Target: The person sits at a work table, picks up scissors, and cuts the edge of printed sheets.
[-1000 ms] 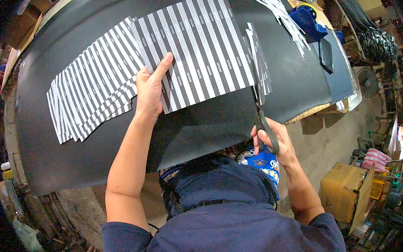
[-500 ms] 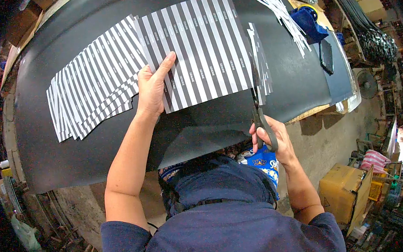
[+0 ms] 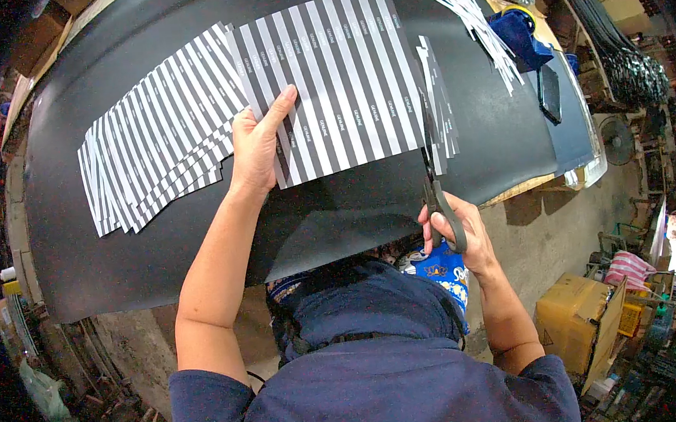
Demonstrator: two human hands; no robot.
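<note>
Right hand (image 3: 472,234) grips scissors (image 3: 436,194); left hand (image 3: 255,152) pinches sheet (image 3: 340,84), mostly uncut; at its three o'clock lie cut strips (image 3: 439,112), at nine more sheets (image 3: 165,129).

Clearance check: near-side lane passable

Left of left fingers (image 3: 277,109), striped stack (image 3: 161,134) obstructs; right of them, striped sheet (image 3: 337,84). On their near side, bare tabletop (image 3: 338,211) gives passage toward right fingers (image 3: 428,241). Ahead of these: scissors (image 3: 431,173), narrow strips (image 3: 442,119) alongside; farther right, tabletop room up to blue tape dispenser (image 3: 523,42).
</note>
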